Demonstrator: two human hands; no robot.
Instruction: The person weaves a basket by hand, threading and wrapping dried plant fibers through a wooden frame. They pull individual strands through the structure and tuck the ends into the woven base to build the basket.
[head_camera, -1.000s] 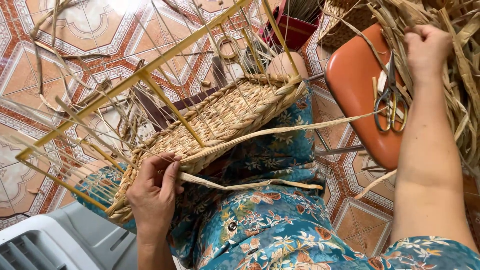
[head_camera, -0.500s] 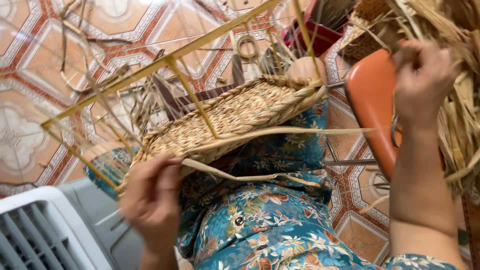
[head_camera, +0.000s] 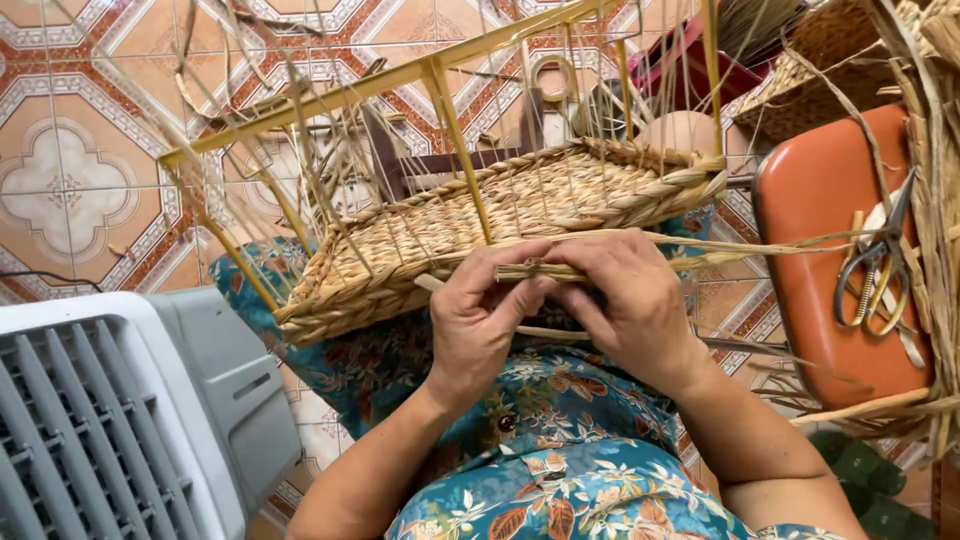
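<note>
A grey plastic fan housing (head_camera: 120, 420) with a slatted grille fills the lower left corner, standing on a tiled floor (head_camera: 70, 180) patterned in red, cream and orange. At the right sits an orange chair seat (head_camera: 815, 250), and a pair of scissors (head_camera: 875, 265) with pale handles lies on it near its right edge. Loose dried straw (head_camera: 935, 200) hangs down along the far right, just beside the scissors. Above the seat is a small woven basket (head_camera: 825, 75), and next to it a dark red box (head_camera: 690, 60). Green bottle caps (head_camera: 865, 470) cluster at the lower right, under the seat
</note>
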